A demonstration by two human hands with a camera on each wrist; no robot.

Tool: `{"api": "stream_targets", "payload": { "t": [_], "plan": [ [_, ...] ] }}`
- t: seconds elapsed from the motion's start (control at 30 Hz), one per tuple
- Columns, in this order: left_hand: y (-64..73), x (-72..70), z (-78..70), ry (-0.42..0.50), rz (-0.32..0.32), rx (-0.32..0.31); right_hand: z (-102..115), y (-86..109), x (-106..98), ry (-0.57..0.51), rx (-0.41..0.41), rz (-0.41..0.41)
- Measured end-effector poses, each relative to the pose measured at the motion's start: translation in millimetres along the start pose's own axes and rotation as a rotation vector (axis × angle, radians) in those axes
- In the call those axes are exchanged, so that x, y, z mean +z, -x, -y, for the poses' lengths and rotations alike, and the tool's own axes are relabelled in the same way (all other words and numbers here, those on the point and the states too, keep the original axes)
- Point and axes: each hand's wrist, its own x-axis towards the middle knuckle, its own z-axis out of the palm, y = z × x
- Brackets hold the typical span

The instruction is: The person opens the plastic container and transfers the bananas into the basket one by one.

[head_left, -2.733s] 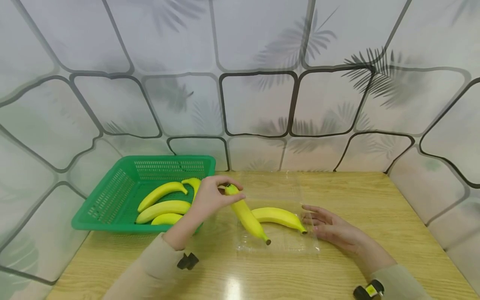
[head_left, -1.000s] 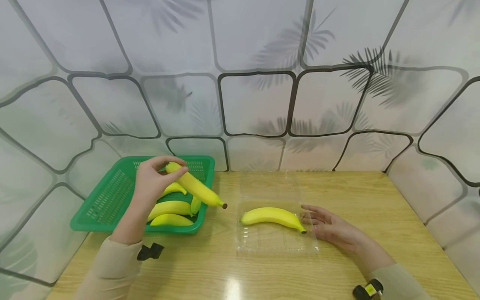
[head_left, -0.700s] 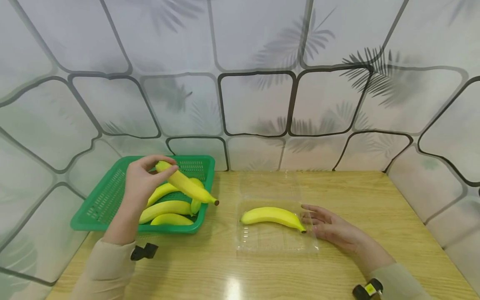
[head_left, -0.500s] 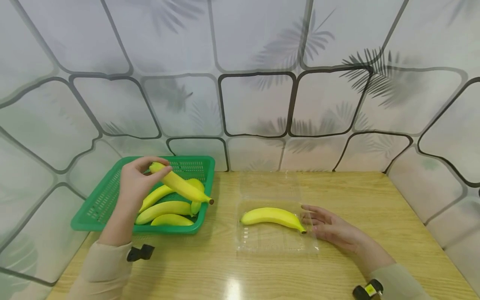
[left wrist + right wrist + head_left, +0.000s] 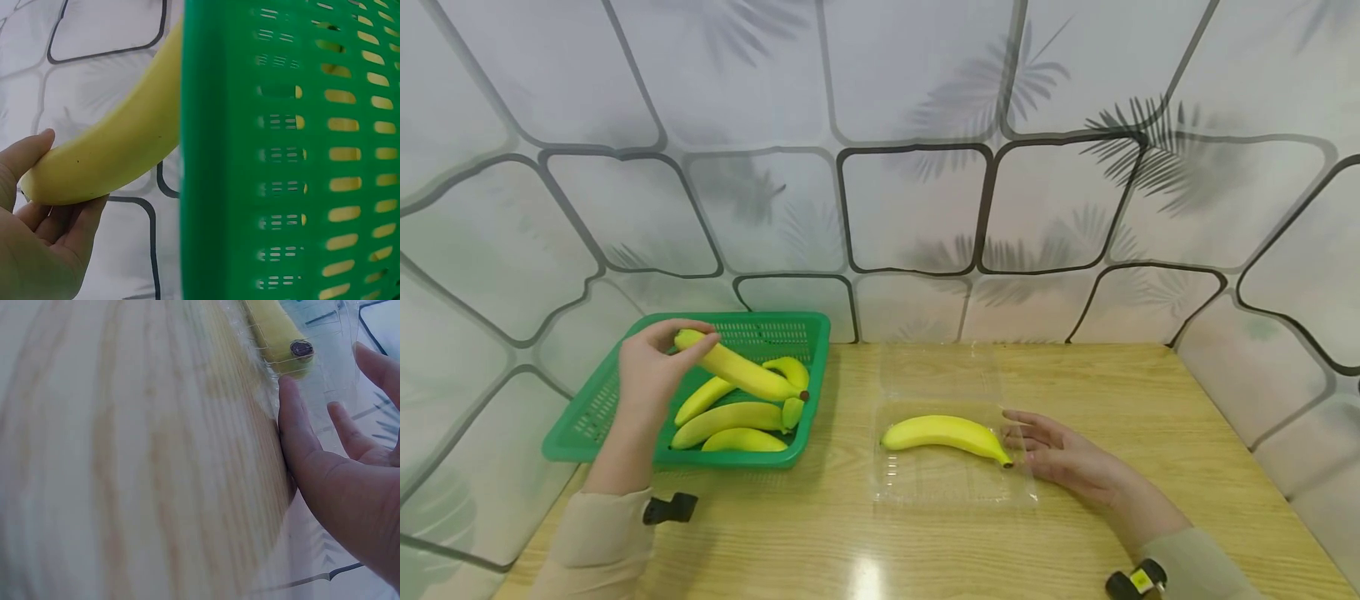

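Observation:
My left hand (image 5: 651, 367) pinches one end of a yellow banana (image 5: 737, 373) between thumb and fingers, holding it slanted above the green basket (image 5: 816, 358). In the left wrist view the pinched banana (image 5: 119, 147) shows above the basket rim (image 5: 209, 156). Several more bananas (image 5: 726, 423) lie inside the basket. On the right, a clear plastic box (image 5: 951, 492) has its lid folded back and one banana (image 5: 947, 435) lying across it. My right hand (image 5: 1067, 457) rests at the box's right side with relaxed fingers; in the right wrist view its fingertips (image 5: 289, 387) are right at the clear wall.
The wooden table (image 5: 1120, 379) carries both basket and box, the basket at the left. A patterned wall (image 5: 917, 208) stands right behind the table and along both sides. Black wrist straps (image 5: 670, 508) sit at the sleeves.
My left hand has carried the pinched banana from over the clear box leftward to above the basket. The banana in the box and my right hand have stayed in place.

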Motion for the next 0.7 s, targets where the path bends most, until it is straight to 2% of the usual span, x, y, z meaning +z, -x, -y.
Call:
{"api": "stream_targets", "payload": {
  "t": [0.33, 0.53, 0.7],
  "plan": [
    [-2.7, -5.6, 13.9, 0.060, -0.029, -0.079, 2, 0.5, 1, 0.003, -0.001, 0.000],
    [-3.5, -8.5, 22.8, 0.009, -0.018, -0.159, 3, 0.8, 2, 0.008, 0.003, -0.004],
    [-4.8, -8.6, 31.3, -0.032, 0.007, -0.193, 3, 0.3, 2, 0.004, 0.015, -0.011]
  ]
}}
